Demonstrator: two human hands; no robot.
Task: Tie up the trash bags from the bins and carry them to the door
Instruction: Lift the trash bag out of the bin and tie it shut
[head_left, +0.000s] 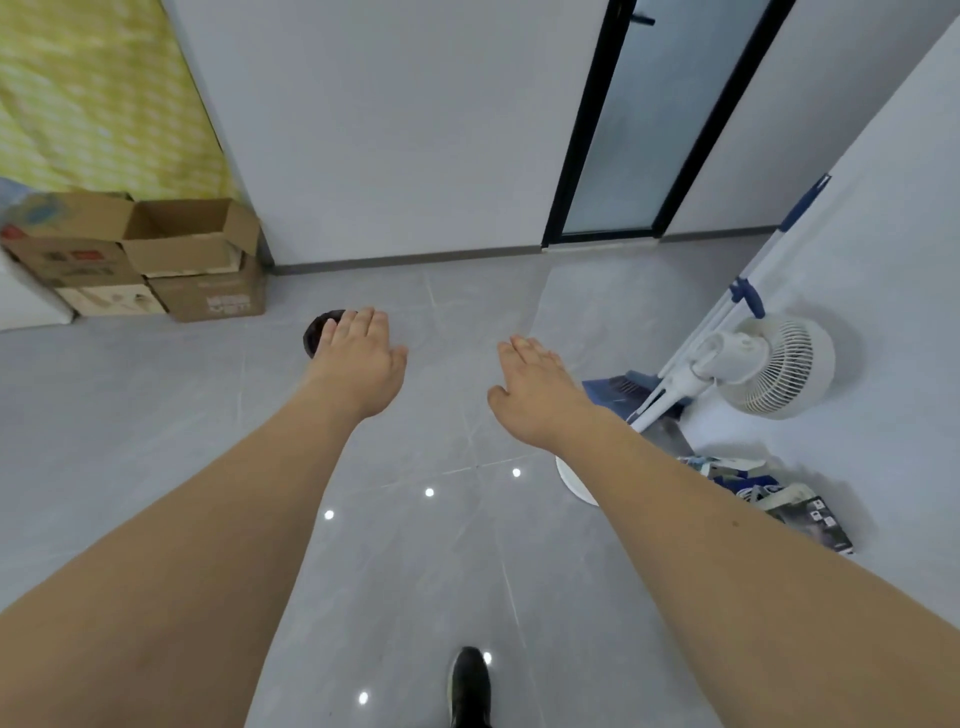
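Both my arms reach forward over the grey tiled floor. My left hand (358, 358) is stretched out flat with straight fingers and holds nothing. Its fingers cover part of a small dark round object (318, 334) on the floor behind it; I cannot tell what that object is. My right hand (535, 384) is also stretched out flat, palm down, and empty. No trash bag or bin shows clearly. A frosted glass door with a black frame (644, 130) stands in the far wall.
Stacked cardboard boxes (156, 260) sit at the left against the wall beside a yellow patterned cloth (93, 98). At the right stand a white fan (774, 364), a mop and dustpan (670, 389), and printed bags (779, 493) on the floor. My dark shoe (469, 686) is at the bottom.
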